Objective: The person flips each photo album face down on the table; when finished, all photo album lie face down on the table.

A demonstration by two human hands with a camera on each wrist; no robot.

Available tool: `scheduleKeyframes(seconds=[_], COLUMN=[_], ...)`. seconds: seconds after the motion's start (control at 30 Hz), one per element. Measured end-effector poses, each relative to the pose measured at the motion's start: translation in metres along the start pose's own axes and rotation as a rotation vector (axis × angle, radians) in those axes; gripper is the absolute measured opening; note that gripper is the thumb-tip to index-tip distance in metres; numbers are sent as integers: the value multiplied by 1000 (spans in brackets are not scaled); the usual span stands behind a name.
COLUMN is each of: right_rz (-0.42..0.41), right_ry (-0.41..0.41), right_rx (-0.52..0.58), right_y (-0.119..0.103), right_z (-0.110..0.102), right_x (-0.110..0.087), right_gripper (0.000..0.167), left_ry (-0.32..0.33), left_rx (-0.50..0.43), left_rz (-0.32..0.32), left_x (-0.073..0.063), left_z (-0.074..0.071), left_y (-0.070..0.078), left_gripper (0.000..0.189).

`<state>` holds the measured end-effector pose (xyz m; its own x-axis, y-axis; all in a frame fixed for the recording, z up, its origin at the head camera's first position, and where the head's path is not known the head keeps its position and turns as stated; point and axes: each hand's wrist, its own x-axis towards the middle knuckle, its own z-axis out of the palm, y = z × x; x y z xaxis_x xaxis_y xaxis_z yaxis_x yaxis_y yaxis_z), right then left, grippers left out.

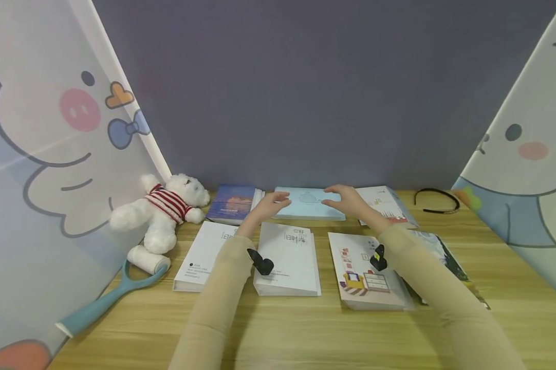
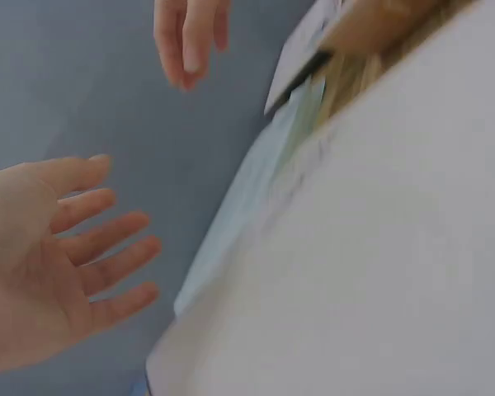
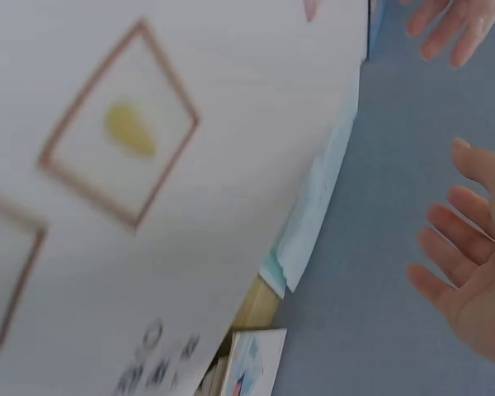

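My left hand [image 1: 271, 205] hovers over the left side of a light blue book [image 1: 308, 211] that lies flat at the back of the table. Over its right side is my right hand [image 1: 347, 200]. In the left wrist view, the left hand [image 2: 58, 256] has its fingers spread and holds nothing. The right wrist view likewise shows the right hand [image 3: 470, 247] with loose, parted fingers and nothing in them. Both hands appear apart from the book. Below my forearms lie a white book [image 1: 287, 257] and a book with a furniture drawing [image 1: 366, 267].
A dark blue book [image 1: 232, 203] and another white book [image 1: 204, 252] lie left; a white illustrated book [image 1: 389, 205] and a dark-green one [image 1: 437, 246] lie right. Far left are a teddy bear [image 1: 167, 205], a white roll [image 1: 146, 259] and a blue-handled tool [image 1: 107, 303]. A black band [image 1: 437, 200] lies back right.
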<state>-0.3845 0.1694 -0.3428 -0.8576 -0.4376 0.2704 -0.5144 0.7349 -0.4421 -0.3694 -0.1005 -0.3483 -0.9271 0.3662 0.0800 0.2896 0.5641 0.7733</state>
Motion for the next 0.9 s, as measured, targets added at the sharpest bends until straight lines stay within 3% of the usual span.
scheduleKeyframes(seconds=[0.13,0.33,0.6,0.9], right_rz=[-27,-60,-12,83], right_ry=[-40,-145,-278,-450], right_rx=[11,-60,-62,-133], right_y=[-3,-5,-13,-14], right_z=[9,21,28,37], right_x=[6,12,10,11], right_gripper=[47,54,57,50], left_ry=[-24,-63,-112,-136], left_rx=[-7,-51,-106,-125], left_rz=[-46,-121,-229,-288], left_x=[-4,-8,-9,-5], left_z=[-8,-11,-5,-1], left_y=[-17,-32,-41,-44], left_gripper=[49,54,60,64])
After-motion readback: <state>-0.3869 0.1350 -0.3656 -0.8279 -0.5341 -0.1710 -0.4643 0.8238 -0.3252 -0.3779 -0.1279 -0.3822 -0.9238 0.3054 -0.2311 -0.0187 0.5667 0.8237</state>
